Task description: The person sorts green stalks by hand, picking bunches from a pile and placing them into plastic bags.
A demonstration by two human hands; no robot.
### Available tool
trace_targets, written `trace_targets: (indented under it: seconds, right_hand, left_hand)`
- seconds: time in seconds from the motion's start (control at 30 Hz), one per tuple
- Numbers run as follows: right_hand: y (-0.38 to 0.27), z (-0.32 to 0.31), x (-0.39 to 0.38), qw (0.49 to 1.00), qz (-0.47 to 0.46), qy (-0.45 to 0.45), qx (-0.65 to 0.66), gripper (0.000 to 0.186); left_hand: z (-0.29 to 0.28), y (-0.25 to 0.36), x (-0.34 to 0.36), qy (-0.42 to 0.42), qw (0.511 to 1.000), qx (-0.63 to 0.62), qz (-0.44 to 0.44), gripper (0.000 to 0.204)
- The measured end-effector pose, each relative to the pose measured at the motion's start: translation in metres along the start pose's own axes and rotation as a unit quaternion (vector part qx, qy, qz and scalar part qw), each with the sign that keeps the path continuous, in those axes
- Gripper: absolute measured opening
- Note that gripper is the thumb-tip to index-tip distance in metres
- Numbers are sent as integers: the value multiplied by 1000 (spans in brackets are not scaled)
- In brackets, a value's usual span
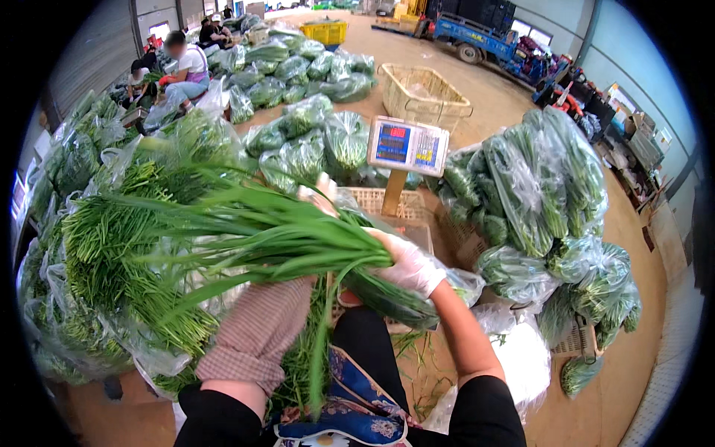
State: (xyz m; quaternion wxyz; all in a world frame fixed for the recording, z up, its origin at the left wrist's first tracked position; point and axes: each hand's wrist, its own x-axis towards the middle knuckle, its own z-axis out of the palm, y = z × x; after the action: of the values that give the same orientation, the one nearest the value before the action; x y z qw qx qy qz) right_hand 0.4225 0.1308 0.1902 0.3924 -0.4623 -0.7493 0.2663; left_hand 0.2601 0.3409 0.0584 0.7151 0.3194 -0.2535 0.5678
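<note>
A loose bunch of long, flat green leaves, seemingly garlic chives (pixel 283 235), lies across the middle, its leaf tips fanning left. My right hand (pixel 410 266), in a thin whitish glove, is closed round the gathered right end. My left hand (pixel 320 195), also gloved, shows just beyond the bunch; the leaves cover its wrist and most of its fingers. Under the bunch, a clear plastic bag of greens (pixel 391 299) lies near my right hand. Beyond my hands stands a scale with a display (pixel 408 146) on a post, its platform partly hidden.
Loose greens (pixel 134 257) are heaped at left. Bagged greens (pixel 532 179) are stacked at right, with more bags (pixel 305 149) ahead. A beige crate (pixel 424 97) stands beyond the scale. A seated person (pixel 188 71) is at far left; a blue cart (pixel 477 37) stands at the back.
</note>
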Motion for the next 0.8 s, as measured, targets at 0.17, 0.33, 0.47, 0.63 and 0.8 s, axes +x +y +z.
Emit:
trace_targets:
  seconds: [0.17, 0.33, 0.47, 0.63, 0.8]
  right_hand:
    - [180, -47, -144, 888, 315, -38, -332, 50]
    - [141, -41, -105, 899, 337, -64, -274, 70]
    - [102, -37, -91, 837, 402, -96, -358, 90]
    - [40, 0, -75, 897, 168, 29, -408, 81]
    - [-30, 92, -25, 990, 106, 31, 89, 49]
  left_hand:
    - [85, 9, 41, -178, 154, 961, -146, 40]
    - [113, 17, 53, -144, 103, 965, -192, 25]
    - [146, 26, 37, -199, 211, 934, -209, 28]
    - [191, 100, -76, -149, 409, 894, -103, 39]
    - [197, 180, -210, 73, 538, 808, -226, 22]
